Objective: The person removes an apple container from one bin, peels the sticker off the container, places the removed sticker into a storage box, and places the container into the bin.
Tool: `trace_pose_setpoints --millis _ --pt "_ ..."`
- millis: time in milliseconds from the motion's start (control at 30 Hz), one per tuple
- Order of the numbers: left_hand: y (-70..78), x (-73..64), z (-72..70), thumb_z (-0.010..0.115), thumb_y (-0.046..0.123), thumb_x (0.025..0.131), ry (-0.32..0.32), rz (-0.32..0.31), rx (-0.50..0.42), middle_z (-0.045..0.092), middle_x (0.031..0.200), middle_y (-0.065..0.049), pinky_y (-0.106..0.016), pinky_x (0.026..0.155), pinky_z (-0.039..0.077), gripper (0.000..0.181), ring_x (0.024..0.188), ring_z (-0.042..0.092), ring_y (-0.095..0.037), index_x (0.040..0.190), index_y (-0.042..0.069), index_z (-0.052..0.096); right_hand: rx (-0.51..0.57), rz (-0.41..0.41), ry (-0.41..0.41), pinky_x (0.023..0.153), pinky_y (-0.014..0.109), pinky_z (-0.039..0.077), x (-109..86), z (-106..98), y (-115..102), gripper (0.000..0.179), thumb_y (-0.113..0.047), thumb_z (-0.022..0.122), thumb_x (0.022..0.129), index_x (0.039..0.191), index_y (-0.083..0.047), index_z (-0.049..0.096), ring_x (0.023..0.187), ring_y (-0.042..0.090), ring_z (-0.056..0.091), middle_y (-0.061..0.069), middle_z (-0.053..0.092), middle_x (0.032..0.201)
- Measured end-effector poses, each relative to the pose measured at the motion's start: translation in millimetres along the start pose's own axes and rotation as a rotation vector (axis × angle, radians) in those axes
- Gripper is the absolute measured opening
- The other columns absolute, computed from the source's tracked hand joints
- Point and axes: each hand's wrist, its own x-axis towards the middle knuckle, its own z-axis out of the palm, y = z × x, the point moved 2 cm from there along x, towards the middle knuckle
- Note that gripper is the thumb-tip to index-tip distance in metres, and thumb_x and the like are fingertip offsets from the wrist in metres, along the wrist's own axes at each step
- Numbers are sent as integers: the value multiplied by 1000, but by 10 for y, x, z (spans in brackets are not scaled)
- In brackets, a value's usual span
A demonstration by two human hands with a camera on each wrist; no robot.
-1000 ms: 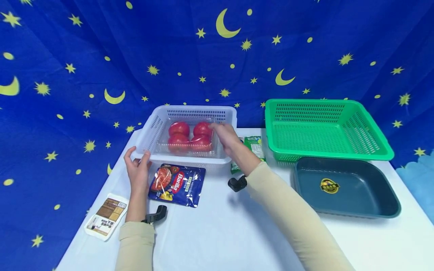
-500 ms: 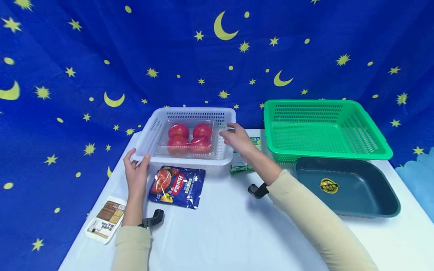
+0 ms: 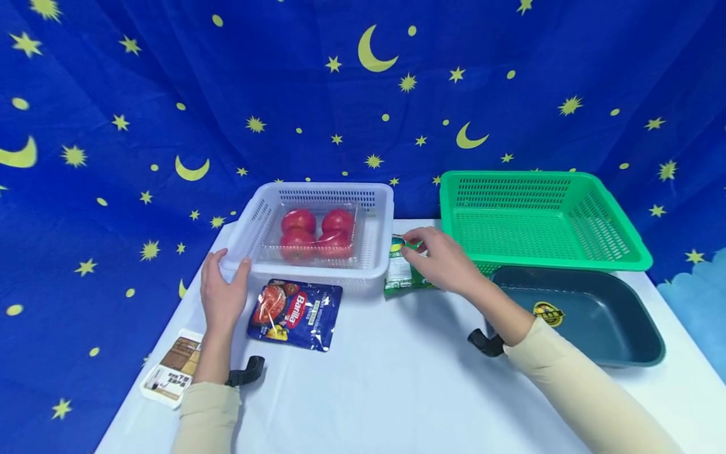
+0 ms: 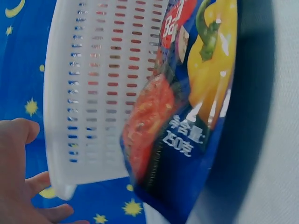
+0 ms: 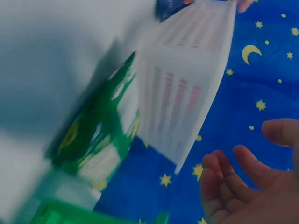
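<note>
My left hand is at the front left corner of a white plastic basket, fingers spread and thumb close to the rim. Inside that basket lies a clear plastic box of red tomatoes. Over a green packet, right of the basket, hovers my right hand, its fingers loosely bent and nothing held. The right wrist view shows the same hand apart from the packet. A blue Barilla pouch lies in front of the basket; it also fills much of the left wrist view.
A green basket stands at the back right, with a dark blue-green basin before it. To the left, a white pack with a brown label lies partly behind the left forearm. A starry blue cloth hangs behind the table.
My right hand has left the tomato box and moved right and toward me, over the green packet. The left hand has eased slightly left at the basket's corner, its fingers straightening.
</note>
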Motion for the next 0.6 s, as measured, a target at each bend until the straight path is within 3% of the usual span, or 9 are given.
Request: trace_pose_setpoints --millis 100,233,367,600 --pt "101 -12 -9 59 42 92 -4 100 85 25 155 -14 -54 114 6 61 142 19 -32 141 10 44 -91 -28 23 81 43 49 -132 -44 78 40 -36 57 95 127 -11 58 106 26 56 7 58 122" --pt "264 -72 7 58 45 91 -48 251 231 25 155 -15 -60 110 -8 64 143 12 -34 141 8 43 -133 -58 22 84 45 49 -273 -70 215 48 -38 59 94 133 -12 53 109 25 56 6 56 127" --pt "402 -179 53 58 49 90 -116 375 324 25 155 -13 -58 110 -8 68 144 9 -34 143 10 41 -214 -101 33 93 51 44 -430 -74 353 53 -42 60 93 135 -12 51 119 27 51 7 54 132" --pt "633 -353 111 61 54 86 -165 558 361 33 152 -12 -58 112 0 73 141 21 -36 144 13 42 -397 -224 132 97 53 40 -664 -129 446 54 -44 62 90 134 -15 53 124 30 46 7 53 132"
